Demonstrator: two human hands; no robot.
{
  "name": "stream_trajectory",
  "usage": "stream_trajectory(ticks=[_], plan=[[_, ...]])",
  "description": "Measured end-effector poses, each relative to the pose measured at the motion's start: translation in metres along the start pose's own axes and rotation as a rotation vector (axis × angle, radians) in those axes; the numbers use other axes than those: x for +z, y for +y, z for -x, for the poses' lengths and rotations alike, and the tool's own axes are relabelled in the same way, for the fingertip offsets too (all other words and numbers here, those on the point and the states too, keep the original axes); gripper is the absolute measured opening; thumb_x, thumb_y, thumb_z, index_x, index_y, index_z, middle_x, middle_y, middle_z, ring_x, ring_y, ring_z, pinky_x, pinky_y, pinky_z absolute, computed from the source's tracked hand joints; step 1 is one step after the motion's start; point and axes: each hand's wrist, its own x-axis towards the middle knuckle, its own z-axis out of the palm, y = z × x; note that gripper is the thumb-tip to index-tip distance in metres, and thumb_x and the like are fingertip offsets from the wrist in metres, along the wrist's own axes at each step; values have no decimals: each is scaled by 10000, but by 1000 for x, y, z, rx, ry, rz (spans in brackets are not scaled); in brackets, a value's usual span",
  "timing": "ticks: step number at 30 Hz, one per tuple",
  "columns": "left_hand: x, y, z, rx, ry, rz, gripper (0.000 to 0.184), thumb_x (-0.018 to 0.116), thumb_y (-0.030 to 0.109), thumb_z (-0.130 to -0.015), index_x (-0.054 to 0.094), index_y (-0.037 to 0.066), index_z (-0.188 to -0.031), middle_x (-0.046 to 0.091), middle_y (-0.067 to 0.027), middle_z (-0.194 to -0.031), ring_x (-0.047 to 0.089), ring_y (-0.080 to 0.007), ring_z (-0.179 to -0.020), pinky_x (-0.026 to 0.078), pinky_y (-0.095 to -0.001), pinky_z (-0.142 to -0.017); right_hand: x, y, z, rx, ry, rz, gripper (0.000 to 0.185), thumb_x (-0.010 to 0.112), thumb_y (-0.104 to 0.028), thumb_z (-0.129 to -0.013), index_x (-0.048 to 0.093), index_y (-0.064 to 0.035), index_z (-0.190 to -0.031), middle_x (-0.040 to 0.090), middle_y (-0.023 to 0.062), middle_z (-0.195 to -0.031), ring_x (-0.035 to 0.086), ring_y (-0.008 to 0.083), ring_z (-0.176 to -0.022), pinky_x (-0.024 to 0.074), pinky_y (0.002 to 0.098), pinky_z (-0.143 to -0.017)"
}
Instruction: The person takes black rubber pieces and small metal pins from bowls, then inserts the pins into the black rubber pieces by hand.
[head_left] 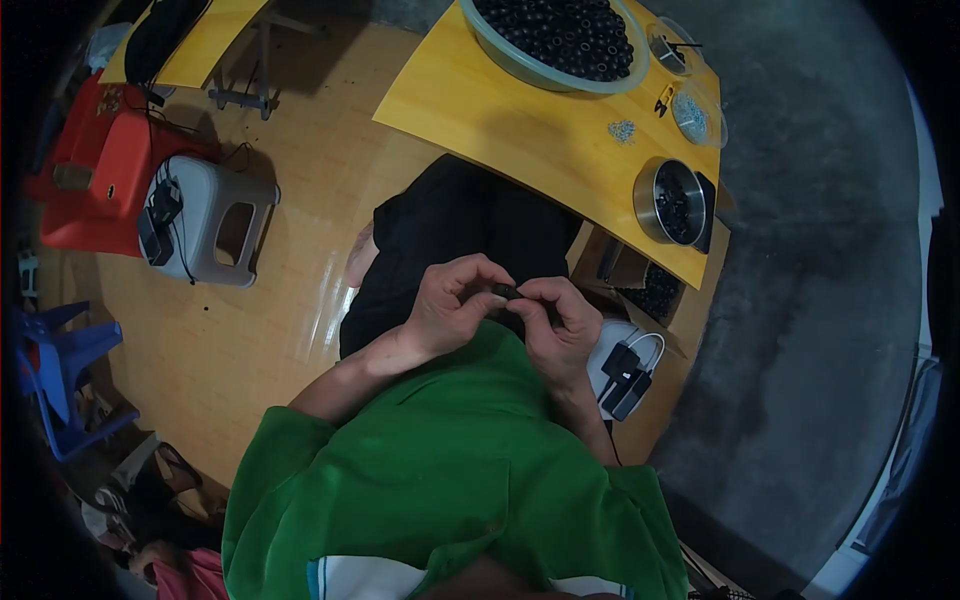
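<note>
In front of my lap, a small black part [508, 291] is pinched between the fingertips of both hands. My left hand [455, 303] grips its left end with thumb and forefinger, and my right hand [562, 322] has the other end. The fingers cover much of the part, so its exact kind cannot be made out. Beyond my knees stands a yellow table [470, 120]. On it are a large basin [510, 68] full of black ring-like pieces and a metal bowl [650, 200] with small black parts inside.
A little pile of pale blue bits [621, 131] lies near a clear tub [692, 118] of similar bits and a small tool [663, 101]. A white power adapter cluster sits right of me with black plugs [627, 380]. Leftward stand a grey stool [215, 215] and a red chair [100, 190].
</note>
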Motion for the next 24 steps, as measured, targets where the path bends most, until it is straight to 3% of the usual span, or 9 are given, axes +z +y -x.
stream_trajectory(ticks=[6, 11, 17, 24], plan=[[6, 11, -5, 100, 49, -195, 137, 526, -87, -784, 580, -20, -890, 565, -45, -788, 563, -71, -685, 466, -184, -602, -3, -2, -2, -17, -39, -10, 123, 651, 84, -700, 604, 6, -782, 614, 79, -713, 590, 123, -597, 450, 216, -512], [7, 11, -11, 321, 65, -500, 110, 567, -76, -761, 589, -24, -856, 573, -77, -770, 547, -92, -613, 419, -194, -525, -8, 0, 0, 13, -60, -32, 117, 646, 84, -707, 599, 8, -784, 613, 81, -708, 586, 124, -591, 449, 217, -507], [14, 9, -10, 130, 66, -215, 86, 575, -58, -798, 583, -26, -877, 574, -62, -795, 567, -86, -682, 464, -191, -593, -6, 15, 7, 15, 21, -123, 105, 649, 68, -730, 587, 9, -791, 598, 68, -711, 555, 97, -579, 429, 205, -496], [14, 8, -11, 127, -1, -180, 112, 550, -75, -805, 575, -30, -904, 564, -74, -845, 573, -92, -721, 473, -193, -619, -6, 21, 12, 95, 30, -310, 102, 633, 73, -751, 576, 7, -803, 585, 48, -716, 536, 79, -584, 417, 199, -496]])
